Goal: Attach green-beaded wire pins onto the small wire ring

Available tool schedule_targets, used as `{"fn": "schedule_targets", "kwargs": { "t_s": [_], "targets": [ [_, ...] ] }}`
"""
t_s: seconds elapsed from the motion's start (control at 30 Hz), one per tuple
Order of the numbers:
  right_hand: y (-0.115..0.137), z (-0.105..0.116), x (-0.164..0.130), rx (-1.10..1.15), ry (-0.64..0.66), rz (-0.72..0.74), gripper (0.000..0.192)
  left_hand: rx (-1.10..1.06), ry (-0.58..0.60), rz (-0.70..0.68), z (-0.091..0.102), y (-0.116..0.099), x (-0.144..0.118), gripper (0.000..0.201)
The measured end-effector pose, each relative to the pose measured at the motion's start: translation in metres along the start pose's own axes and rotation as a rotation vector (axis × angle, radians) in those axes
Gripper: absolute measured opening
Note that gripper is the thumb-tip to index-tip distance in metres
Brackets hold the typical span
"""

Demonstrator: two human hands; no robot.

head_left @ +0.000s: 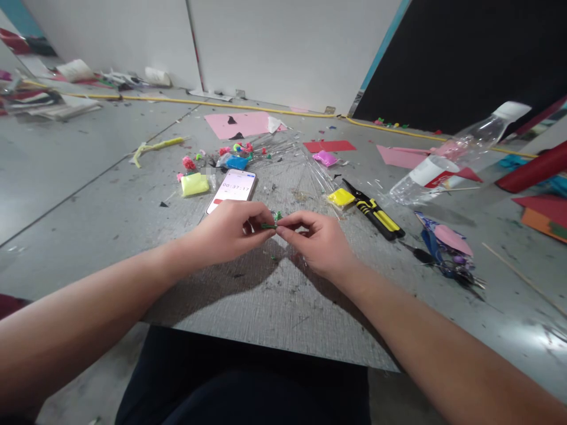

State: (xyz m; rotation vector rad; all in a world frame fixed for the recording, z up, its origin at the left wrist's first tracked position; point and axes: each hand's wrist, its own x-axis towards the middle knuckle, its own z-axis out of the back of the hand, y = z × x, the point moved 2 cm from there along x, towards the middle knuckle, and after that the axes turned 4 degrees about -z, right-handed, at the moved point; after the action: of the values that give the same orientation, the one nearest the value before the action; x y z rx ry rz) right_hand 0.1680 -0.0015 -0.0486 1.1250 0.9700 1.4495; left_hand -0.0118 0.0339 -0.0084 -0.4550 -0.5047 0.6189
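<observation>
From here I see the left hand (237, 233) and right hand (322, 243) nearly meeting, thumbs and forefingers pinched closed on a small green strip (268, 226) between them. The work looks unfinished to me, since that piece is in the fingers rather than set down; how much remains I can't tell. Beyond the left hand lie a smartphone (233, 186) and bobbly pink pieces (188, 162), perhaps finished ones.
</observation>
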Motion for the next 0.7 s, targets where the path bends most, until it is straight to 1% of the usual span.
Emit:
{"fn": "schedule_targets", "kwargs": {
  "t_s": [0.07, 0.23, 0.33, 0.47, 0.53, 0.63, 0.7],
  "targets": [
    [-0.0009, -0.0003, 0.0, 0.002, 0.026, -0.001, 0.018, 0.0, 0.005, -0.014, 0.0006, -0.001, -0.0003, 0.007],
    [-0.0005, -0.0013, -0.0024, 0.032, 0.082, -0.066, 0.019, 0.0, 0.023, -0.018, 0.0025, -0.0041, -0.0006, 0.008],
    [0.003, 0.0004, -0.0035, 0.042, 0.018, -0.072, 0.018, 0.002, 0.027, 0.015, 0.0025, -0.0029, 0.0, 0.008],
    [0.0061, 0.0038, -0.0032, 0.062, -0.095, -0.072, 0.014, 0.017, 0.07, 0.053, 0.0001, 0.0023, 0.0007, 0.01],
    [0.0062, 0.0043, -0.0026, 0.103, -0.101, -0.055, 0.014, 0.024, 0.081, 0.053, -0.0006, 0.004, 0.0007, 0.011],
    [0.0063, 0.0035, -0.0022, 0.151, -0.068, -0.024, 0.015, 0.027, 0.084, 0.056, -0.0003, 0.0042, 0.0007, 0.012],
    [0.0069, 0.0031, -0.0026, 0.162, -0.068, -0.047, 0.016, 0.031, 0.081, 0.059, 0.0004, 0.0032, 0.0008, 0.011]
  ]
}}
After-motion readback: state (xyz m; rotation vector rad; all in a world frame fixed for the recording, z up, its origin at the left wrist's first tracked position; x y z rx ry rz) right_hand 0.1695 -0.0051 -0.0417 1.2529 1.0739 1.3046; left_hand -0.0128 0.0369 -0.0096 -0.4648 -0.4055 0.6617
